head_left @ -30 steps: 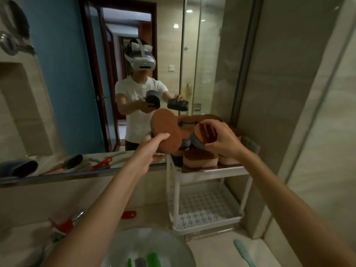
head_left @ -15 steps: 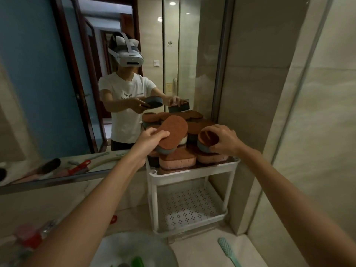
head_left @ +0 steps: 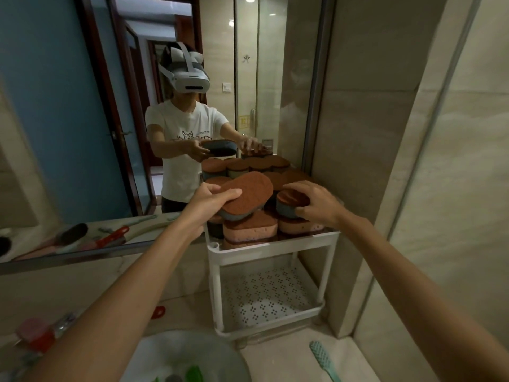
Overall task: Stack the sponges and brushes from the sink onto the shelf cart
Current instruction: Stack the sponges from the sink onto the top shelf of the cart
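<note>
Since a second ago, the oval sponge (head_left: 248, 195) has been tipped from nearly on edge to almost flat, its brown scouring face up and its grey layer underneath. It is gripped at its near end by the left hand (head_left: 212, 199), with the thumb laid across the top and the fingers curled beneath. It is held just above the stacked sponges (head_left: 249, 230) that fill the top tier of the white shelf cart (head_left: 275, 253); whether it touches them cannot be told.

A smaller brown-and-grey sponge (head_left: 289, 206) is gripped from above by the right hand (head_left: 316, 205), the fingers curled round its far side and the thumb on its near side. It is seated on a pink sponge at the right of the same tier.

The lower shelf (head_left: 264, 296), perforated, is seen below. The cart is set on a pale counter, in the corner against a mirror in which the person and the sponges are reflected.

At the bottom edge, the sink (head_left: 170, 350) is partly seen, with green items (head_left: 194, 373) inside it. A teal brush (head_left: 321, 355) is laid on the counter to its right. Blurred red objects (head_left: 35, 333) are seen at the left.
</note>
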